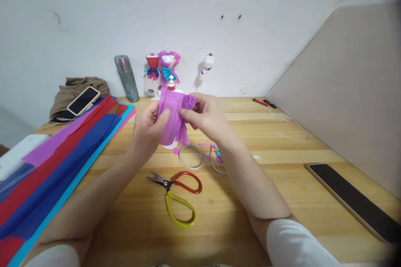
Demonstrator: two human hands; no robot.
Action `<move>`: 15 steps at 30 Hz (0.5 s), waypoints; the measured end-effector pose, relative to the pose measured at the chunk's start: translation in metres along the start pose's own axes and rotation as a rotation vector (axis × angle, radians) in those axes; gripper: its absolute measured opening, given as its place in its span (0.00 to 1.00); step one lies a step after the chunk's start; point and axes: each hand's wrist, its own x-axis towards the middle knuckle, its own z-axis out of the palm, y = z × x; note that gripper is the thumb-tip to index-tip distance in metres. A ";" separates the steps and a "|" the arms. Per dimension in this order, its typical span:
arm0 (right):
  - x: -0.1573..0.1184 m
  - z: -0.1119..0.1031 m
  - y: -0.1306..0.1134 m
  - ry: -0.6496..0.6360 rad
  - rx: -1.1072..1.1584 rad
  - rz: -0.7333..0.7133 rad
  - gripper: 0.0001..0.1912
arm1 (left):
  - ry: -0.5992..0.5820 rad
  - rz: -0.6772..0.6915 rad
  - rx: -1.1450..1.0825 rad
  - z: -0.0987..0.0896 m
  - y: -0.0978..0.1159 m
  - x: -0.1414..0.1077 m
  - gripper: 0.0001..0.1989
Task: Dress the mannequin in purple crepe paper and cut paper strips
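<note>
A piece of purple crepe paper (171, 119) is held up over the table between both hands. Its right part is gathered into narrow pleats, while the left part is flatter with a few folds. My left hand (150, 123) grips the left edge, thumb in front. My right hand (205, 114) pinches the pleated part between thumb and fingers. Below them lie scissors (167, 184) with one red and one yellow handle, blades spread and pointing left. A tape roll (191, 157) rests just beneath the paper, and a second roll (216, 160) is partly hidden by my right forearm.
Small dress forms (152, 66) in coloured paper stand by the wall, with a plainer one (208, 62) to their right. A flask (127, 78), a phone (84, 101) on brown cloth and crepe paper sheets (72, 150) are left. A dark tablet-like slab (351, 200) lies right.
</note>
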 end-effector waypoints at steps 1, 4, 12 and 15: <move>0.000 0.000 0.000 -0.001 -0.006 -0.003 0.08 | 0.026 0.034 0.049 0.000 0.001 0.000 0.09; -0.001 0.001 -0.001 -0.007 -0.019 0.002 0.08 | 0.096 0.147 0.250 -0.002 0.004 -0.001 0.12; -0.003 0.003 -0.002 -0.017 0.001 -0.016 0.08 | 0.052 0.177 0.430 -0.003 0.002 -0.005 0.14; -0.004 0.004 -0.003 -0.027 0.001 -0.011 0.07 | 0.024 0.199 0.474 -0.003 0.003 -0.006 0.13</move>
